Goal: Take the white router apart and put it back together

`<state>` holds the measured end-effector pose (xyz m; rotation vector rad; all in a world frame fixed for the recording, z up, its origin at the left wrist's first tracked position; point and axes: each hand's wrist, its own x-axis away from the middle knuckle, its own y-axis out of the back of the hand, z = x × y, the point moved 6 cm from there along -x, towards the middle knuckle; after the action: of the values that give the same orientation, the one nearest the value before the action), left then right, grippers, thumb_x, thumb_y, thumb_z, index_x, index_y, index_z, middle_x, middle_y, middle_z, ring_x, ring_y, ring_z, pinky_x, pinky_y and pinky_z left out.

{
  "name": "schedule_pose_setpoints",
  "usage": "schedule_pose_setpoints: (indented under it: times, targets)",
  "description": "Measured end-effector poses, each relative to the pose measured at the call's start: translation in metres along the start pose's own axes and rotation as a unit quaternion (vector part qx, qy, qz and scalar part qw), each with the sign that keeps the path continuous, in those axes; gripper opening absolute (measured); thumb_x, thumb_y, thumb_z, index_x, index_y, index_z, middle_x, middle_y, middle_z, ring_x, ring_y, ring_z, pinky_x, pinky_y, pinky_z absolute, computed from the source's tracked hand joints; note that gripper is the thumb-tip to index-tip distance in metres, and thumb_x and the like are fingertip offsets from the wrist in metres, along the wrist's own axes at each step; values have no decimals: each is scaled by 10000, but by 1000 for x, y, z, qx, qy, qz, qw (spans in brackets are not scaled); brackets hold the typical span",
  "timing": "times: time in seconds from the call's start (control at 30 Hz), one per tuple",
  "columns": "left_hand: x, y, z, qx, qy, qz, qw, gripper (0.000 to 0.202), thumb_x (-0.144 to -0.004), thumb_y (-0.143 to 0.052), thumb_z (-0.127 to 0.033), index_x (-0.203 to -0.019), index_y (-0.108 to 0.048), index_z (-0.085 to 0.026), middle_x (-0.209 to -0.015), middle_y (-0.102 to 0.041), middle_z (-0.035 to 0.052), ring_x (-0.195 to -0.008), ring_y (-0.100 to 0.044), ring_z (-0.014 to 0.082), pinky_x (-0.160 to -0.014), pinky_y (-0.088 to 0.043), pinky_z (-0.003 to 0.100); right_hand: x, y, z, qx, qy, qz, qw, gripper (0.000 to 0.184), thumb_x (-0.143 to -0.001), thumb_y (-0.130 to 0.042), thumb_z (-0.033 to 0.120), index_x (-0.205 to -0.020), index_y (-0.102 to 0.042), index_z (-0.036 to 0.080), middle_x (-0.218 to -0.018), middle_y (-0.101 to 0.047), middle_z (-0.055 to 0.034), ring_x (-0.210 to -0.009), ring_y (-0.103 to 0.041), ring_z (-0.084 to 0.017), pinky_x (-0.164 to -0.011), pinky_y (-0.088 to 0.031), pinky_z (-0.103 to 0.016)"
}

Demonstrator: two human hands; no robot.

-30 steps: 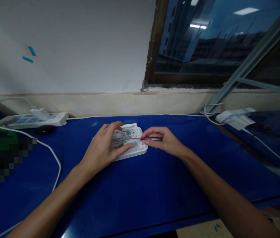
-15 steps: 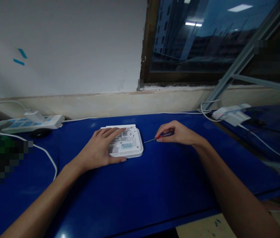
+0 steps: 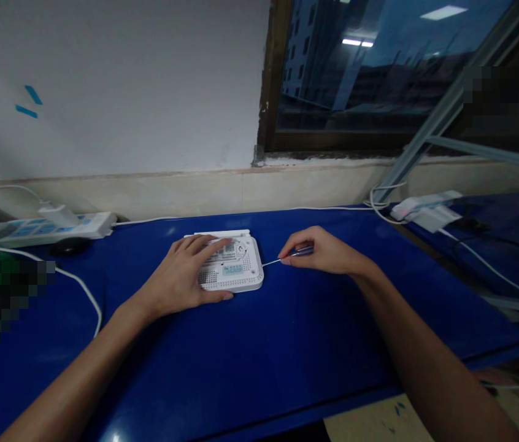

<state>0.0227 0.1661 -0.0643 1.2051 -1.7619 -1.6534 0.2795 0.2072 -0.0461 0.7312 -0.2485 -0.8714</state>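
A white plastic router [image 3: 236, 276] lies upside down on the desk, showing its vent holes and printed labels. My left hand [image 3: 179, 276] rests over its left half, fingers across the top and thumb along the front edge. To its right, my right hand [image 3: 321, 252] pinches a small screwdriver [image 3: 272, 262] with a dark handle and a thin metal shaft. The shaft points left, with its tip at or very near the router's right edge. The fingers hide part of the handle.
The desk [image 3: 259, 368] has a glossy blue top. A white power strip [image 3: 48, 226] with a plugged-in adapter sits at the back left, and a white cable [image 3: 84, 291] runs along the left. Another white power strip [image 3: 425, 209] lies at the back right, below a dark window.
My right hand has moved right, off the router, and the screwdriver shaft now shows with its tip by the router's edge. My left hand lies flatter on the router.
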Motion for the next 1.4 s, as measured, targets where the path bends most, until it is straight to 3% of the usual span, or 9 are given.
schedule_pose_setpoints:
  times: [0.13, 0.27, 0.43, 0.5, 0.63, 0.73, 1.13, 1.23, 1.4]
  targets:
    - [-3, 3, 0, 25, 19, -4, 999, 1023, -648, -772, -726, -1506, -389, -322, -1478, -500, 119, -1301, -467, 383, -1068, -373, 570, -1, -2, 1, -4, -9, 8, 1000, 152, -814, -753, 298, -922, -795, 200, -895, -787, -34, -786, -700, -167, -700, -511, -279]
    - [-1, 7, 3, 73, 35, -8, 997, 1034, -634, -815, -672, -1510, -372, -348, -1466, -514, 84, -1253, -489, 351, -1042, -410, 539, -4, -4, -7, -104, -29, 17, 994, 189, -769, -803, 330, -902, -799, 196, -893, -786, -44, -809, -702, -169, -759, -525, -293]
    - [2, 17, 10, 149, 78, -51, 984, 1000, -678, -817, -618, -1516, -353, -333, -1443, -528, 74, -1227, -517, 323, -1014, -454, 497, -9, -10, -17, -306, -70, -62, 948, 232, -704, -859, 324, -875, -778, 190, -722, -718, -3, -517, -521, -62, -484, -371, -214]
    - [3, 21, 11, 177, 82, -60, 979, 980, -691, -816, -596, -1512, -349, -334, -1449, -523, 69, -1229, -531, 309, -1023, -456, 484, -10, -12, -16, -344, -70, -68, 934, 233, -719, -849, 321, -903, -774, 198, -739, -716, 1, -481, -466, -41, -453, -327, -206]
    - [4, 19, 9, 173, 73, -13, 982, 1014, -651, -846, -584, -1510, -356, -359, -1452, -514, 53, -1220, -538, 300, -1043, -449, 487, -8, -2, -13, -250, -78, -69, 963, 230, -700, -860, 330, -876, -792, 198, -838, -766, -39, -712, -666, -121, -667, -508, -250]
    - [6, 16, 4, 157, 51, 12, 986, 1043, -621, -864, -585, -1507, -354, -377, -1440, -513, 44, -1240, -518, 305, -1063, -436, 494, -7, 7, -15, -181, -80, -83, 977, 225, -694, -850, 348, -856, -799, 200, -846, -780, -43, -795, -707, -170, -808, -546, -321]
    - [7, 14, -6, 118, 14, 46, 992, 1036, -593, -882, -562, -1484, -381, -394, -1430, -517, 43, -1281, -466, 326, -1070, -419, 514, -4, 1, -2, -51, -57, -51, 996, 123, -777, -767, 309, -832, -804, 206, -842, -786, -41, -800, -707, -191, -768, -531, -318]
    - [6, 15, 0, 137, 43, 30, 989, 1003, -614, -871, -572, -1476, -398, -375, -1396, -534, 54, -1236, -509, 318, -1043, -446, 507, -8, -3, -10, -125, -73, -86, 986, 144, -747, -797, 313, -840, -796, 203, -831, -774, -44, -743, -675, -163, -697, -507, -298]
    - [6, 23, 12, 200, 78, -21, 976, 949, -679, -839, -561, -1483, -392, -328, -1433, -510, 99, -1219, -545, 331, -1017, -464, 531, -16, -21, -22, -337, -98, -151, 924, 215, -732, -816, 326, -902, -770, 204, -812, -739, -39, -490, -423, -54, -459, -294, -249]
